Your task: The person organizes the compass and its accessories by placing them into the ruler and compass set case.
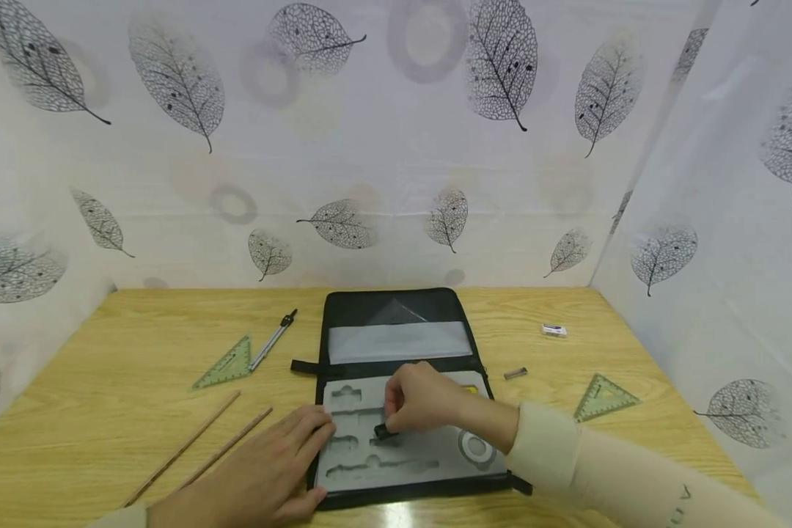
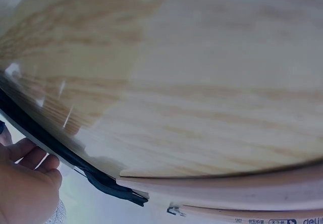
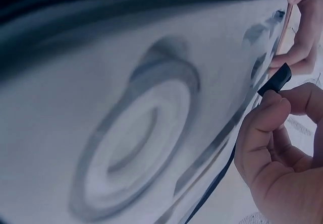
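An unzipped black case [image 1: 412, 485] lies spread out on the table, its grey foam insert [image 1: 435, 469] cut with shaped recesses. Between thumb and fingertips, my right hand [image 1: 425, 400] pinches a small black block-like piece [image 1: 384, 432] just over the foam, near a short recess; its exact kind is unclear. My left hand [image 1: 264, 462] rests on the case's left edge, fingers fairly straight. In the right wrist view, the black piece [image 3: 275, 79] sticks out from the fingertips. A white ring [image 1: 477, 447] sits in a round recess. Something yellow [image 1: 470, 389] is partly hidden behind the right wrist.
Left of the case lie two pencils [image 1: 191, 446], a green set square [image 1: 227, 367] and a metal compass [image 1: 273, 341]. On the right are an eraser [image 1: 554, 331], a metal sharpener [image 1: 515, 373] and another set square [image 1: 605, 398]. Leaf-patterned curtain [image 1: 383, 147] surrounds the table.
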Tool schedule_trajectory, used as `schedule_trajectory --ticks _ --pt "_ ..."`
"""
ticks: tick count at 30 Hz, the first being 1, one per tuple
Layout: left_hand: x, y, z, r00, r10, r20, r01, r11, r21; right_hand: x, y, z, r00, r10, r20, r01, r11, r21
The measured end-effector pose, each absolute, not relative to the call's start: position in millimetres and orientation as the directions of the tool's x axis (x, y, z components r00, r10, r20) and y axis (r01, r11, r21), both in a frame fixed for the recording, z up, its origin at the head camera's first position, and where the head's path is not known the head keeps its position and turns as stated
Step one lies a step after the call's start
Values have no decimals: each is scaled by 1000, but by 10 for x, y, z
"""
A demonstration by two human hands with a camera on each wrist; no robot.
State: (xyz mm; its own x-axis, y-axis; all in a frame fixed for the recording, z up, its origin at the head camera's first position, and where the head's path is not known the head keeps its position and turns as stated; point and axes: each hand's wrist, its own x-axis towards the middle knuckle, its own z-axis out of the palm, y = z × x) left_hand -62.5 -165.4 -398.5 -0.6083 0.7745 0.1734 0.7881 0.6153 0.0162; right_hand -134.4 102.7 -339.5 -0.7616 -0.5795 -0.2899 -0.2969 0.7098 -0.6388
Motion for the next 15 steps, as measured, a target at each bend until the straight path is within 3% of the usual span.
schedule_trajectory --ticks 8,15 --pt "-622 -1650 -3974 -592 783 190 795 607 -21 -1301 806 -3420 -738 -621 -264 -353 689 -633" --pt "-617 -1658 -3977 -592 784 190 795 607 -28 -1269 676 -3439 -736 -615 -285 -303 675 -673"
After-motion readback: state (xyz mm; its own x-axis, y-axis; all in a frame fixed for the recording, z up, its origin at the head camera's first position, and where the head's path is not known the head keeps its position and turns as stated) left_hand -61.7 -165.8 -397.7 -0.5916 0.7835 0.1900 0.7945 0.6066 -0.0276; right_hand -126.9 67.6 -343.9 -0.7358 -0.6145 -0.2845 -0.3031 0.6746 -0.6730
